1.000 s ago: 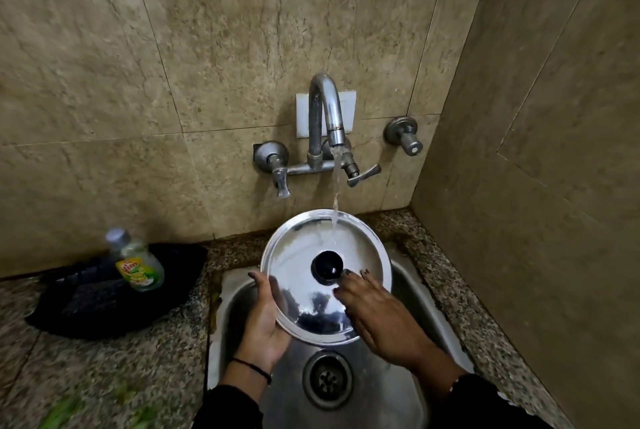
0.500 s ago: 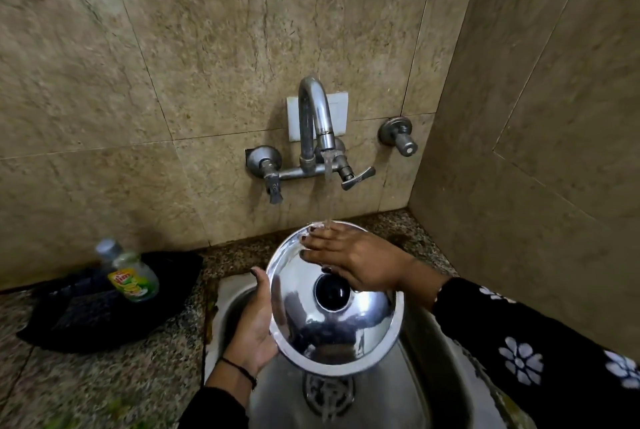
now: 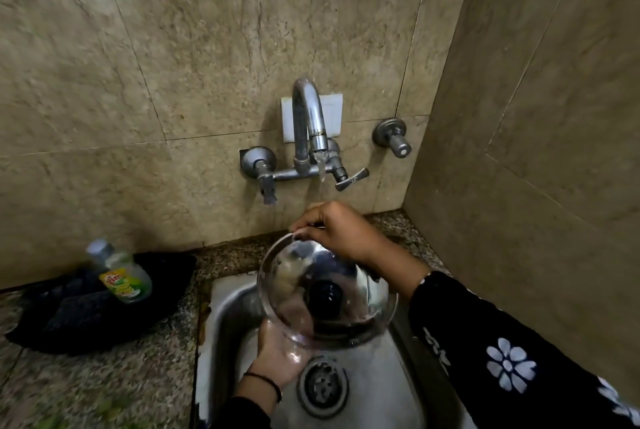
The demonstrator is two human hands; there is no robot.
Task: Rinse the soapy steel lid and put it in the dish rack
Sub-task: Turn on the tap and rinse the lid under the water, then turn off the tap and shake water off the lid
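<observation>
The round steel lid [image 3: 367, 310] with a black knob [image 3: 323, 297] is held over the steel sink [image 3: 381, 383], its knob side facing me, and it looks blurred. My left hand [image 3: 278, 357] grips its lower left rim from beneath. My right hand [image 3: 341, 231] grips the top rim, fingers curled over the far edge. Water runs from the wall tap [image 3: 313, 123] onto my right hand and the lid's top. No dish rack is in view.
A dish soap bottle [image 3: 121, 274] lies on a black cloth [image 3: 86, 317] on the granite counter [image 3: 104, 387] left of the sink. Tiled walls close in behind and on the right. The sink drain [image 3: 322, 387] sits below the lid.
My right hand slid from the lid's lower face up to its top rim. The lid has tilted and shifted lower under the stream; my left hand now grips lower on the rim.
</observation>
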